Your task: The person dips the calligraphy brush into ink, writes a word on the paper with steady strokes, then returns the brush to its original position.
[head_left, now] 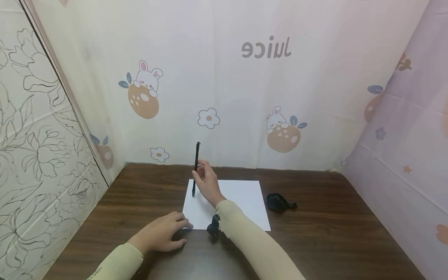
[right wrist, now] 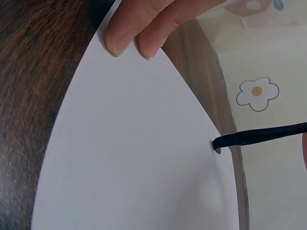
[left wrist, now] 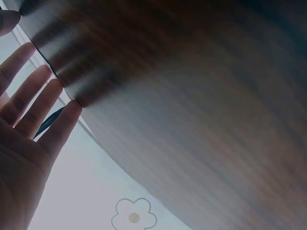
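My right hand (head_left: 206, 182) pinches a slim black writing brush (head_left: 196, 157) between thumb and fingers, over the far left part of a white paper sheet (head_left: 241, 198). The brush stands nearly upright, its lower tip at the paper in the head view. Seen from the right wrist, the dark end of the brush (right wrist: 240, 138) meets the sheet close to its edge. My left hand (head_left: 164, 232) lies flat with its fingertips on the sheet's near left corner. Those fingers (right wrist: 129, 31) press on the paper in the right wrist view.
Right of the sheet sits a rounded black dish-like thing (head_left: 277, 203) with a short neck. The brown wooden tabletop (head_left: 315, 233) ends at a printed curtain (head_left: 238, 97) behind. Another patterned curtain (head_left: 38, 124) hangs at the left. A small black device (head_left: 213, 227) is strapped at the right wrist.
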`<state>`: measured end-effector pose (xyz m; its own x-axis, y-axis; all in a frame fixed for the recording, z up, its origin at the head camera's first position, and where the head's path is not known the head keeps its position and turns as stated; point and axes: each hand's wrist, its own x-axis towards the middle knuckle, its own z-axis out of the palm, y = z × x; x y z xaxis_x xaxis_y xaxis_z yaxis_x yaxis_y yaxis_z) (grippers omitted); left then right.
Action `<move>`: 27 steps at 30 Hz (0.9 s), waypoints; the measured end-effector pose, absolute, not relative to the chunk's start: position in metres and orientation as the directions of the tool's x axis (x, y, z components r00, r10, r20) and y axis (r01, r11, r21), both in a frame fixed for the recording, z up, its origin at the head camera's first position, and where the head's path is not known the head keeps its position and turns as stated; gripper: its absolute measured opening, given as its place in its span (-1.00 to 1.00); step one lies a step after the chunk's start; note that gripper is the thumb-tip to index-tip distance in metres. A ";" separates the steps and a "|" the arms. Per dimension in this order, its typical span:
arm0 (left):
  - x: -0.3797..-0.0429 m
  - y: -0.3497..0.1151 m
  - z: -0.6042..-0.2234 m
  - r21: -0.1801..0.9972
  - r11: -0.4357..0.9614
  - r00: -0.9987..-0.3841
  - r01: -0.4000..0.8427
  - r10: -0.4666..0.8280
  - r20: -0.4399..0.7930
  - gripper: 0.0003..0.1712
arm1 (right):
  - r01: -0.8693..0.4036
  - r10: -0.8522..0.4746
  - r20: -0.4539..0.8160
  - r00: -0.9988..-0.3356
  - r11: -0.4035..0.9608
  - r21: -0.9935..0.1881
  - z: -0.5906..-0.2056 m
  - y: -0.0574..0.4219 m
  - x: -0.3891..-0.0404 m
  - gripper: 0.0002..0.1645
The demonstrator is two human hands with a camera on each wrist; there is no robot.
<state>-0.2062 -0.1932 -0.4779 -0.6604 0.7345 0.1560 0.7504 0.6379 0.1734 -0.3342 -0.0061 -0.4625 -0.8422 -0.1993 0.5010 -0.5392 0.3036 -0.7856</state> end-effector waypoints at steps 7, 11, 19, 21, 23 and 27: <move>-0.206 -0.194 -0.480 0.145 0.625 -0.641 0.767 0.742 0.194 -0.60 | -0.545 -0.203 0.505 -0.839 0.298 -0.784 -0.462 -0.006 -0.332 -0.57; -0.206 -0.194 -0.480 0.147 0.627 -0.644 0.765 0.742 0.187 -0.60 | -0.545 -0.209 0.504 -0.838 0.298 -0.784 -0.462 -0.005 -0.331 -0.56; -0.206 -0.194 -0.481 0.150 0.622 -0.640 0.769 0.746 0.186 -0.59 | -0.560 -0.214 0.518 -0.828 0.291 -0.776 -0.463 -0.005 -0.330 -0.56; -0.206 -0.194 -0.481 0.146 0.621 -0.638 0.770 0.746 0.194 -0.59 | -0.562 -0.218 0.518 -0.827 0.292 -0.774 -0.463 -0.005 -0.330 -0.55; -0.206 -0.194 -0.481 0.146 0.620 -0.637 0.771 0.745 0.199 -0.59 | -0.562 -0.223 0.516 -0.827 0.293 -0.774 -0.463 -0.005 -0.330 -0.54; -0.206 -0.194 -0.481 0.149 0.623 -0.640 0.768 0.742 0.201 -0.60 | -0.559 -0.227 0.511 -0.829 0.296 -0.775 -0.463 -0.005 -0.330 -0.53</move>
